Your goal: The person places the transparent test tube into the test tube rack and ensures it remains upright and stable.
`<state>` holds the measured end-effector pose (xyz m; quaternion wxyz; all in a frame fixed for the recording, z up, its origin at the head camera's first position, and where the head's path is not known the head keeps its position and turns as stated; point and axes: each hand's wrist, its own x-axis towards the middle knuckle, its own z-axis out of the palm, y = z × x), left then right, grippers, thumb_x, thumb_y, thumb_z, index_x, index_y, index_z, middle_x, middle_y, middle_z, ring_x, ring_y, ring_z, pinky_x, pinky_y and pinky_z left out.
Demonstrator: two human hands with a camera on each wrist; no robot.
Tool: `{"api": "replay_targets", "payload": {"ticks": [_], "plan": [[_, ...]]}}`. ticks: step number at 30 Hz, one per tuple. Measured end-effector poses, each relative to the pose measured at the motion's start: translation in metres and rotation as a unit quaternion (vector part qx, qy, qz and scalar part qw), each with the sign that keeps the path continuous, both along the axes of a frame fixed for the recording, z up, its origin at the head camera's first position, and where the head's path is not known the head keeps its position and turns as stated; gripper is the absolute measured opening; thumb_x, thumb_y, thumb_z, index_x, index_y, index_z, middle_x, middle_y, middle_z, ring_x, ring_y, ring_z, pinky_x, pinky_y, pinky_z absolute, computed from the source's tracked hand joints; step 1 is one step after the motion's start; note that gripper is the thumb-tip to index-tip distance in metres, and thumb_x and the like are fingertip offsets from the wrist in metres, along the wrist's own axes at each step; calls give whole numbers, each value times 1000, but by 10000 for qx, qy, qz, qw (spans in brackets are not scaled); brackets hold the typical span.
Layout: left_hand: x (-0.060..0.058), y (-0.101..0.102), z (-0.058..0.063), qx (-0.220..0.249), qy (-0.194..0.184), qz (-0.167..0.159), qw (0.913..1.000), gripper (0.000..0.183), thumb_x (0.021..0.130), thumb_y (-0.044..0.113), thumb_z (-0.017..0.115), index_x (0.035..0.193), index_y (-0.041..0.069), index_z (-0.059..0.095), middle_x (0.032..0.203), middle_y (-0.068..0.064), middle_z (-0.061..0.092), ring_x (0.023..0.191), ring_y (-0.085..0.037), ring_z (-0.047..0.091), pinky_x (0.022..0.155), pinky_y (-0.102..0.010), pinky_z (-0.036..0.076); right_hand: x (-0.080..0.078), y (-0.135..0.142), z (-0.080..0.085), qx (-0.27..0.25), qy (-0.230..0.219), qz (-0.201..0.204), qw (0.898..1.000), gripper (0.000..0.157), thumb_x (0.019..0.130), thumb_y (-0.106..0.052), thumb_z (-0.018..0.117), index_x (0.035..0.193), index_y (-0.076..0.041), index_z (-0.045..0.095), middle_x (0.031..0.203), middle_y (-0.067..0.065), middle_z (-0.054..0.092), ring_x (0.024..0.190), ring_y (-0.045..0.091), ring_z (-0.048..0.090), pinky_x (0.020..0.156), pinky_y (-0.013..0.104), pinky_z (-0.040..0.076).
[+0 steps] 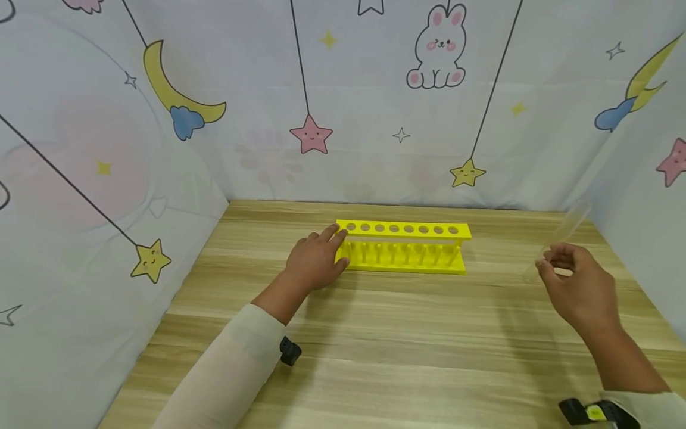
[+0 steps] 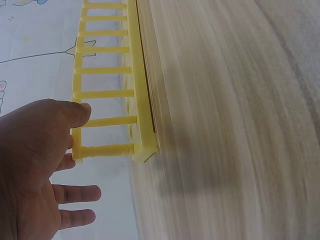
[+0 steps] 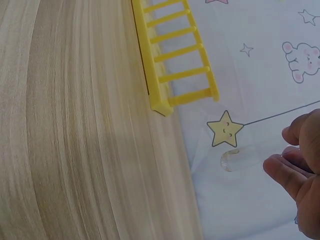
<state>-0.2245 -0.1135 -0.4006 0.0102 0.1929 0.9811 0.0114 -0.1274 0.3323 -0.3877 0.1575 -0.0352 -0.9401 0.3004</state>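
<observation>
A yellow test tube rack (image 1: 402, 236) with a row of round holes along its top stands on the wooden table. My left hand (image 1: 316, 256) holds its left end. In the left wrist view the thumb (image 2: 75, 114) lies across the near side of the rack (image 2: 143, 107), and two fingers stretch out free below it. Off to the right, my right hand (image 1: 584, 292) pinches a clear test tube (image 1: 572, 221) between thumb and fingers, tilted above the table. The tube's rounded end (image 3: 230, 160) points toward the rack side in the right wrist view.
The wood-grain table (image 1: 396, 357) runs back to a white cloth wall (image 1: 364, 173) printed with stars, moons and a rabbit. Cloth also hangs along both sides. A small black device (image 1: 290, 351) sits at the left wrist and another (image 1: 576, 411) at the right.
</observation>
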Motion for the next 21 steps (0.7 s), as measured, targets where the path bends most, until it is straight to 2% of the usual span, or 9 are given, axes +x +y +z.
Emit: {"api": "replay_targets", "payload": {"ticks": [7,17,21], "plan": [[0,0,1,-14,-26,3,10000,68,104,47,57,162,20,34,166,-6,29,133,-36,50,106,-53,44,-1,-1,2,-9,54,54,10000,42,106,-28,57,131,6,54,122,26,61,113,45,59,70,6,41],[0,0,0,-7,-27,-14,10000,68,104,47,57,162,19,34,166,-6,30,132,-36,51,106,-53,45,-4,-5,3,-61,-20,25,10000,48,107,-30,56,137,7,51,124,26,61,115,44,58,71,6,42],[-1,0,0,2,2,-34,10000,68,104,47,57,162,19,34,166,-7,30,132,-36,52,105,-53,45,-7,-7,7,-50,-20,14,10000,48,107,-31,55,137,7,51,125,26,60,116,45,58,72,10,44]]}}
